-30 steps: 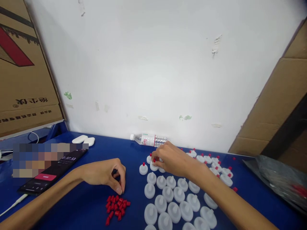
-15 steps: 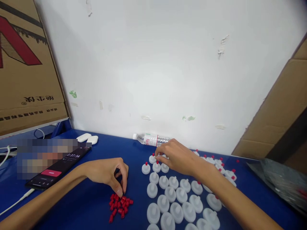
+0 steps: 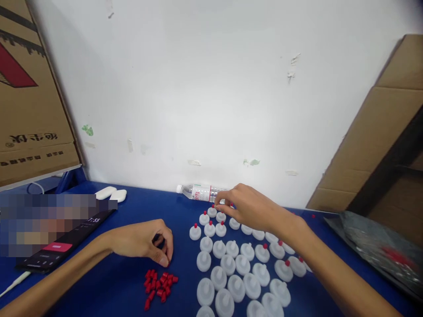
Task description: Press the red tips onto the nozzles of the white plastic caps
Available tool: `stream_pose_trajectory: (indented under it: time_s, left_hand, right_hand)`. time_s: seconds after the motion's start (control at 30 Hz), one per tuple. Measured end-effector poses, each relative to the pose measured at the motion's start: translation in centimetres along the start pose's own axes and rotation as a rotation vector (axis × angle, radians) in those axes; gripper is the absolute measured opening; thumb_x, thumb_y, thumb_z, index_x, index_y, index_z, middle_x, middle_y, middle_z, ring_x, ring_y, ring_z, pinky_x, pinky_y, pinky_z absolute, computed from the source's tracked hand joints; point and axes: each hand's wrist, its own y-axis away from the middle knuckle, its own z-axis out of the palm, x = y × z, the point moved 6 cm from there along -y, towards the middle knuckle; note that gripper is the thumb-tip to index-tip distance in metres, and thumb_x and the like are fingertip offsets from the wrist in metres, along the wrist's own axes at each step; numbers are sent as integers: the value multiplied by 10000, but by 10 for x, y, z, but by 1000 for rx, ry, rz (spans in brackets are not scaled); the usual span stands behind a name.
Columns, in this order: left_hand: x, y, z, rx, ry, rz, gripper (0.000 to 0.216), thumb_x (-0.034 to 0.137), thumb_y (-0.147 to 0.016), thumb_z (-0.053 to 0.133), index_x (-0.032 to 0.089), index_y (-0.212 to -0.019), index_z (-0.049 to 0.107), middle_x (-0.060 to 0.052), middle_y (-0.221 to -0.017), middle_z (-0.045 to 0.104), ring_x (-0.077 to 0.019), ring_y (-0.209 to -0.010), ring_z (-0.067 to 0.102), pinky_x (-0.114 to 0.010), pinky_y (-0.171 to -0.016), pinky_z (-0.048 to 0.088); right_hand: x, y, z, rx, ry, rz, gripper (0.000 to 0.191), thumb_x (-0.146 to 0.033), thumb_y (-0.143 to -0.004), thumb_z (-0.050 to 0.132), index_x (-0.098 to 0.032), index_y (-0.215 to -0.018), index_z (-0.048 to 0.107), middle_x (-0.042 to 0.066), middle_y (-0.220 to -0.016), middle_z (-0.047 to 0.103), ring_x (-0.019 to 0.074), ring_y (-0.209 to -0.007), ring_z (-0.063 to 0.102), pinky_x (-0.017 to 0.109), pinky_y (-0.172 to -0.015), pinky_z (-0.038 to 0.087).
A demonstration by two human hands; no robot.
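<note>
My left hand (image 3: 145, 241) hovers just above the pile of small red caps (image 3: 161, 284), thumb and forefinger pinched, a speck of red showing at their tips. Reaching across to the far rows, my right hand (image 3: 246, 204) has its fingers curled together over a round white disc-shaped piece (image 3: 221, 217). What its fingertips hold is hidden. Close by, a white piece (image 3: 195, 233) and several others carry red caps on their nozzles. Nearer to me, many white pieces (image 3: 236, 288) stand nozzle up with bare tips.
A clear plastic bottle (image 3: 200, 192) lies against the white wall. At left are a phone (image 3: 66, 246), a white earbud case (image 3: 118, 195) and a large printed carton (image 3: 36, 101). A plastic bag (image 3: 380, 251) and cardboard (image 3: 357, 145) are at right, on or beside the blue table (image 3: 132, 286).
My left hand has lifted off the red pile with its fingertips pinched. My right hand has shifted slightly among the far white pieces. The camera view has turned a little right.
</note>
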Motion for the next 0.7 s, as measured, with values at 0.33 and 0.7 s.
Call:
stream_pose_trajectory:
  time_s: [0.33, 0.7]
  left_hand:
    - [14, 8, -22, 253, 40, 21, 242, 433, -882, 712, 196, -878, 764, -26, -864, 771, -167, -701, 615, -218, -539, 390]
    - [24, -6, -3, 661, 22, 40, 363, 547, -937, 648, 247, -1086, 789, -9, -958, 773, -129, -612, 485, -249, -549, 323]
  right_hand:
    - [28, 89, 25, 62, -5, 117, 165, -281, -995, 619, -246, -1115, 727, 58, -1144, 737, 235, -1081, 670, 373, -968, 485]
    - [35, 111, 47, 8, -138, 151, 278, -383, -973, 642, -217, -1183, 719, 85, -1195, 715, 273, -1189, 627, 433, -1070, 460]
